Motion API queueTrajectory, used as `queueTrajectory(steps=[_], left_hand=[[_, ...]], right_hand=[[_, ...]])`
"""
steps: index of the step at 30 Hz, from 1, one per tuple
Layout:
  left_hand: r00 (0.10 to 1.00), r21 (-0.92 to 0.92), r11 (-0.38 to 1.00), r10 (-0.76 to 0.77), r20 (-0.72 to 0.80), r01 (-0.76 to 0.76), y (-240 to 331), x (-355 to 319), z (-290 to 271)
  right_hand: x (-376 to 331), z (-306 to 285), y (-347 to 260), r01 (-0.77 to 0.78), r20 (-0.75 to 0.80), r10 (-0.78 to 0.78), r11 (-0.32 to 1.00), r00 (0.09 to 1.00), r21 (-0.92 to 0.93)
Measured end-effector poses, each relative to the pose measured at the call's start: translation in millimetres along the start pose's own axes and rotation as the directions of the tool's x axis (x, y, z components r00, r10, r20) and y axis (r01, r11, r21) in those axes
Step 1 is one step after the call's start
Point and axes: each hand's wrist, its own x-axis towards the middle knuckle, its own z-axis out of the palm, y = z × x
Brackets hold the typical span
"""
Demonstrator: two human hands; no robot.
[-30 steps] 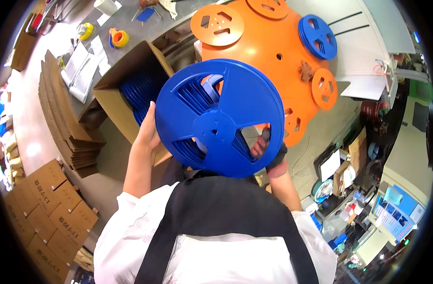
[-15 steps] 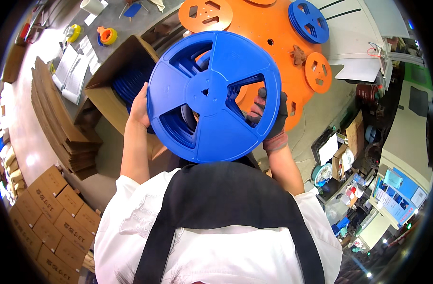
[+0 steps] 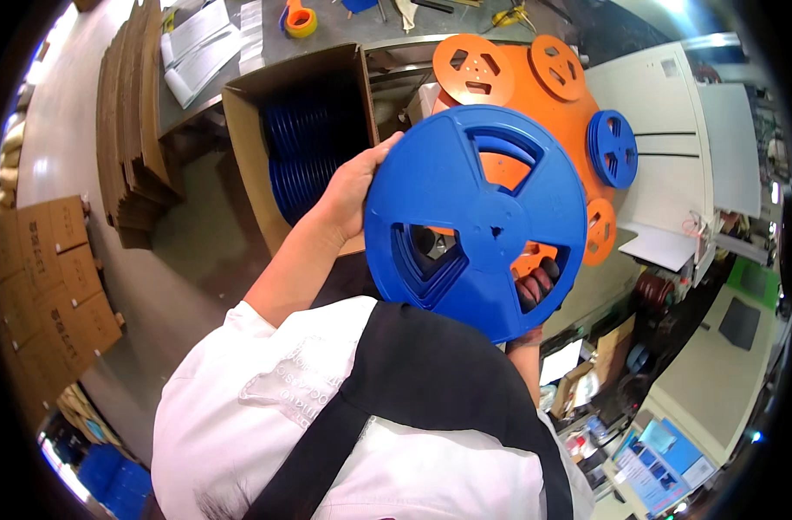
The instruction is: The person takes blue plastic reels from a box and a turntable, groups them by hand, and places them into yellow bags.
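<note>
Between my two hands I hold a stack of blue plastic reels, its broad face toward me. My bare left hand grips the upper left rim; its fingers go behind the reels. On the lower right, my right hand, in a dark grey and reddish glove, is closed round the rim, with fingertips showing through a cut-out. More edges show inside the openings, so several reels are stacked together. To the left, an open cardboard box holds rows of blue reels standing on edge.
Behind the reels stands an orange round table with orange discs and a smaller stack of blue reels. A grey bench bears papers and tape. Flattened cardboard and stacked cartons are at left.
The view has turned toward the left. Both hands still grip the reel stack, which now sits further right and tilted, with the box of reels in fuller sight.
</note>
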Motion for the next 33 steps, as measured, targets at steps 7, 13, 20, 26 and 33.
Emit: queueTrajectory(steps=[7, 13, 20, 26, 33], left_hand=[[0.993, 0.021, 1.0, -0.018, 0.121, 0.016, 19, -35, 24], [0.964, 0.022, 0.998, 0.057, 0.258, -0.065, 29, -59, 40], [0.907, -0.006, 0.998, 0.062, 0.417, -0.066, 26, -72, 48], [0.87, 0.031, 0.983, 0.143, 0.473, -0.179, 14, -72, 55], [0.706, 0.37, 0.62, 0.473, 0.527, -0.692, -3, -78, 62]], right_hand=[[-3, 8, -2, -0.099, -0.003, 0.1, 0.992, 0.995, 0.078], [-5, 15, -2, -0.121, -0.025, 0.124, 0.989, 0.992, 0.084], [-3, 23, -9, -0.12, -0.017, 0.121, 0.989, 0.992, 0.084], [-1, 28, -18, -0.108, -0.017, 0.11, 0.99, 0.994, 0.087], [-8, 26, -18, -0.082, -0.04, 0.087, 0.991, 0.995, 0.106]])
